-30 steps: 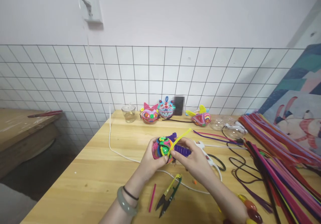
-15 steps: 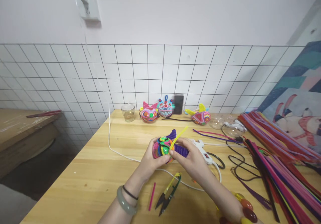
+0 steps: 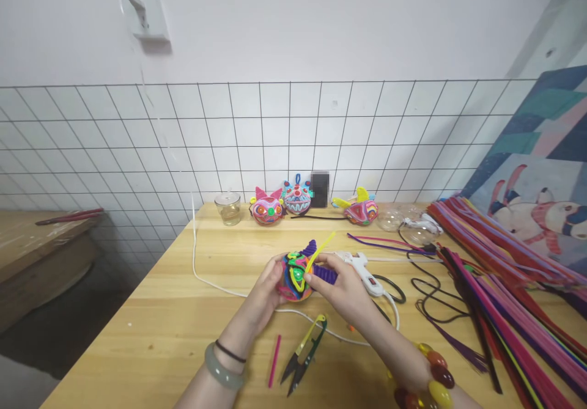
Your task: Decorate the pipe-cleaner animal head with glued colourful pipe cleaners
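My left hand (image 3: 265,291) is wrapped round the left side of a colourful round ornament (image 3: 291,291) covered with coiled pipe cleaners. Purple ribbed fins (image 3: 324,274) stick out from its right side and top. A yellow pipe cleaner (image 3: 321,248) curves over the front, its free end pointing up. My right hand (image 3: 337,280) pinches this yellow strand against the ornament between thumb and index finger. Below the hands, thread snips (image 3: 303,355) with yellow and green handles lie on the table, beside a short magenta stick-like piece (image 3: 274,361).
Finished-looking ornaments stand at the back: a pink one (image 3: 266,208), a blue one (image 3: 297,198) and a winged one (image 3: 361,211). A glass cup (image 3: 228,208) is left of them. A white power strip (image 3: 364,273), cables and pipe-cleaner bundles (image 3: 513,311) lie right.
My left thumb has come off the ornament's front, and the hand now holds its side. More of the yellow strand shows bent across the front. The whole view has shifted slightly.
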### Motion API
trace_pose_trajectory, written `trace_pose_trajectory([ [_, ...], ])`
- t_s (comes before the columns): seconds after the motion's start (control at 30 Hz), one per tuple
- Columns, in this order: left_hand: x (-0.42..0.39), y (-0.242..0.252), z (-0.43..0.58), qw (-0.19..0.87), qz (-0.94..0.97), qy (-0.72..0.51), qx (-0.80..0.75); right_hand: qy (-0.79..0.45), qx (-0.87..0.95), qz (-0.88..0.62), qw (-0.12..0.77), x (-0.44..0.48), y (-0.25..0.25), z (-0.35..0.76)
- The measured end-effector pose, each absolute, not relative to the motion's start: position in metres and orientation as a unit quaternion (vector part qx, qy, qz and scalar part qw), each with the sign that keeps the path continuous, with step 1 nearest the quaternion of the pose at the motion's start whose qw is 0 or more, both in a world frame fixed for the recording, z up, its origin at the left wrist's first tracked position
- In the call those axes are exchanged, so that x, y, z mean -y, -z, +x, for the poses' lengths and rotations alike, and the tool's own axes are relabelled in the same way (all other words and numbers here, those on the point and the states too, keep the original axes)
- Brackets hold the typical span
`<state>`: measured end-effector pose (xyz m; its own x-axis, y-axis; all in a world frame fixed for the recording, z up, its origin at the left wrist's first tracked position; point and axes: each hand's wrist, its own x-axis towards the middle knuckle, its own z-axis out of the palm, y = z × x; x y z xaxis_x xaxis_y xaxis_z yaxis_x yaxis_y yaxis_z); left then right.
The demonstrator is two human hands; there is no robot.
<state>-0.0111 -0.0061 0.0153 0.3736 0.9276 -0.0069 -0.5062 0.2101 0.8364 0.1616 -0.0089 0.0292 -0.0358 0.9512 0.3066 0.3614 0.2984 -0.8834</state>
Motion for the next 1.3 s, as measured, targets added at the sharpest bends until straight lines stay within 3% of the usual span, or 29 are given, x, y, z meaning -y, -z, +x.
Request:
trace_pose_trajectory([
  [0.33,0.004,-0.027,-0.012,0.806,0.268,-0.480,-0.220,-0.385,0.635,-0.483,0.464,0.013,-0.051,0.167],
  [0.6,0.008,-0.034,-0.016,0.812,0.300,-0.463,-0.190,-0.614,0.434,-0.446,0.485,0.016,-0.051,0.176],
  [0.73,0.002,-0.030,-0.021,0.761,0.353,-0.481,-0.256,-0.686,0.358,-0.385,0.502,0.021,-0.052,0.183],
  [0.93,-0.013,-0.021,-0.025,0.588,0.399,-0.562,-0.424,-0.722,0.279,-0.315,0.548,0.021,-0.046,0.189],
  [1.3,-0.011,-0.022,-0.025,0.562,0.392,-0.571,-0.453,-0.681,0.311,-0.339,0.569,0.022,-0.038,0.192],
])
